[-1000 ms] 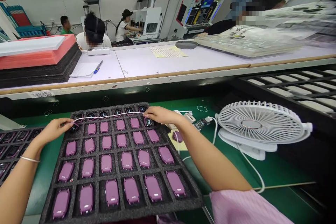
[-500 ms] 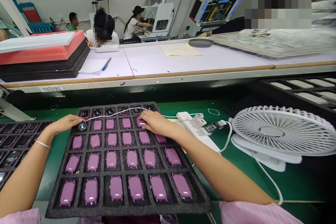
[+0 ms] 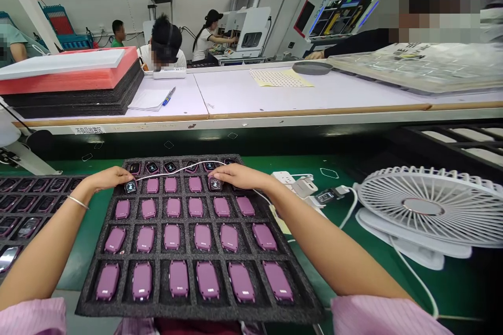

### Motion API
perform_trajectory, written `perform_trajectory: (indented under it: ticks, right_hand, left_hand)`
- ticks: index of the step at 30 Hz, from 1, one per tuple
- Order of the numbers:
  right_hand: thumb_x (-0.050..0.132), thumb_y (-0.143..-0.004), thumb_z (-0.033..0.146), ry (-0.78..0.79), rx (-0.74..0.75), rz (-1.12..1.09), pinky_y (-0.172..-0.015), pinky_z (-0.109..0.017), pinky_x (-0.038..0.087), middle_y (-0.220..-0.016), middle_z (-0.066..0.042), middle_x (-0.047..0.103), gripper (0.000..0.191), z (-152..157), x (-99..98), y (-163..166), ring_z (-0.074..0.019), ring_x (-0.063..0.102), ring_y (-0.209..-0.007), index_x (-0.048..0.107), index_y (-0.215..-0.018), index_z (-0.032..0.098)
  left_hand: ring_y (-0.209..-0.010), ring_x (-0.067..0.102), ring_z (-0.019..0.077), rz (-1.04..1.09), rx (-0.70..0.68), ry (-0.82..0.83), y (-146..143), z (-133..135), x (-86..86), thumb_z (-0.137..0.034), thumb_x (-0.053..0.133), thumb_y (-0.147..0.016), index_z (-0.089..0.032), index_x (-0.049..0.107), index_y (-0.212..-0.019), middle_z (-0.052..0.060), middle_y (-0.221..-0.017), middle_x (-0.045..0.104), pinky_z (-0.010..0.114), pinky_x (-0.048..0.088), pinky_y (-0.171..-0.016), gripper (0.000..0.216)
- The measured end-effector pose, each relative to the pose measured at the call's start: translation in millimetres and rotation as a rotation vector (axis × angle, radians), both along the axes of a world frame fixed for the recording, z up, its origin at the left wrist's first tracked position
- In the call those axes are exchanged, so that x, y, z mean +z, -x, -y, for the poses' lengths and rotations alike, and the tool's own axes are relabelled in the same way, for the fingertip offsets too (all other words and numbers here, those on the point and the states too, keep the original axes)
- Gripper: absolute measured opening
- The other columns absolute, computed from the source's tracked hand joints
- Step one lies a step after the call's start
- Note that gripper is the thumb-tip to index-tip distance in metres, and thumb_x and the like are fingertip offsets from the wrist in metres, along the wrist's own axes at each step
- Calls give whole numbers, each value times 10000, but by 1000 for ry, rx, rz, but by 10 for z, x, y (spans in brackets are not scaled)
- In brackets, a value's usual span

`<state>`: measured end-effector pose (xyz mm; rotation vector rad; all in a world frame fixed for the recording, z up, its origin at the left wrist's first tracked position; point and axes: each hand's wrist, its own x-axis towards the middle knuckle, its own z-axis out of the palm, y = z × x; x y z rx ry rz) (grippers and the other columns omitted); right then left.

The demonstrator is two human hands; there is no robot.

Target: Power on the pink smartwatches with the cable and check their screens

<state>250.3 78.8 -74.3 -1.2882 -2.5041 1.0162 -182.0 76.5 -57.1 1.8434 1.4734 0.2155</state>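
Note:
A black foam tray (image 3: 156, 277) lies before me with rows of purple smartwatch bodies (image 3: 179, 278), most of them back up. Along its far row the watches (image 3: 170, 167) lie face up. At the tray's far left, my left hand (image 3: 112, 178) pinches a watch (image 3: 131, 187) with a lit screen. Over at the right, fingers of my right hand (image 3: 239, 176) grip another lit watch (image 3: 215, 184) above its compartment. A thin white cable (image 3: 184, 168) arches from one hand to the other; its ends are hidden by my fingers.
A second tray of watches (image 3: 55, 184) sits at the left. To the right are a white power strip (image 3: 283, 177) with plugs, cables and a white fan (image 3: 422, 207). A raised shelf (image 3: 236, 99) runs behind, bearing stacked foam (image 3: 78, 102). Several people work beyond it.
The watch at my right hand showed its purple back and now shows a lit screen. My left hand stays at its watch. The whole view has shifted slightly.

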Motion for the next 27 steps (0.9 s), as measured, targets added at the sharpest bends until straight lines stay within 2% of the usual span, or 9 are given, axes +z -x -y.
perform_trajectory:
  ticks: [3,6,10,12,15,18,23,27]
  right_hand:
    - [467,-975,443,-22,12,24,-1044,-386,468,-1295,-99,727,435,5,0,61,-282,661,-1175,750,-1192,193]
    - [482,-968,401,-42,19,44,-1031,-378,473,-1274,-89,739,400,3,7,92,-279,674,-1153,756,-1178,200]
    - [413,-1003,394,-65,3,65,-1008,-354,479,-1270,-79,743,425,-16,-10,90,-267,674,-1157,763,-1150,203]
    - [401,-1008,387,-78,-15,82,-973,-346,490,-1218,-88,761,431,-29,-20,84,-266,687,-1107,773,-1110,195]
    - [423,-1002,384,-91,-34,115,-888,-334,504,-1090,-97,789,412,-39,-22,85,-260,701,-974,786,-1008,189]
    - [413,-1008,392,-101,-46,141,-821,-327,500,-976,-101,791,430,-32,-15,99,-250,690,-866,778,-920,183]
    - [422,-1010,400,-109,-52,155,-795,-321,490,-939,-104,781,426,-25,-22,117,-245,676,-826,765,-883,180]
    - [410,-1017,405,-106,-44,156,-820,-313,495,-991,-97,785,432,-32,-40,118,-245,690,-880,769,-916,188]
  left_hand:
    - [-767,660,253,-7,6,-11,-8,-23,21,-729,688,-628,-214,738,-700,43,-765,742,352,543,-762,522]
    - [-757,649,244,-19,35,-58,-13,-28,53,-700,696,-616,-197,726,-705,58,-769,730,342,531,-739,512]
    - [-755,631,244,-53,125,-223,-121,61,48,-645,601,-743,-175,720,-835,75,-786,713,350,497,-714,493]
    - [-766,638,236,-52,81,-255,-252,144,-3,-595,596,-778,-185,723,-867,66,-812,722,338,492,-717,439]
    - [-784,659,218,-53,-63,-257,-472,254,-114,-485,645,-772,-205,725,-810,47,-842,743,315,497,-742,294]
    - [-818,659,225,-99,-142,-320,-604,291,-187,-383,626,-813,-216,721,-805,48,-842,739,334,489,-784,192]
    - [-916,645,266,-197,-224,-437,-630,286,-166,-296,665,-828,-222,701,-783,65,-853,737,388,461,-875,93]
    - [-887,660,241,-226,-224,-452,-645,303,-124,-281,633,-874,-218,703,-825,51,-867,744,348,472,-836,106]
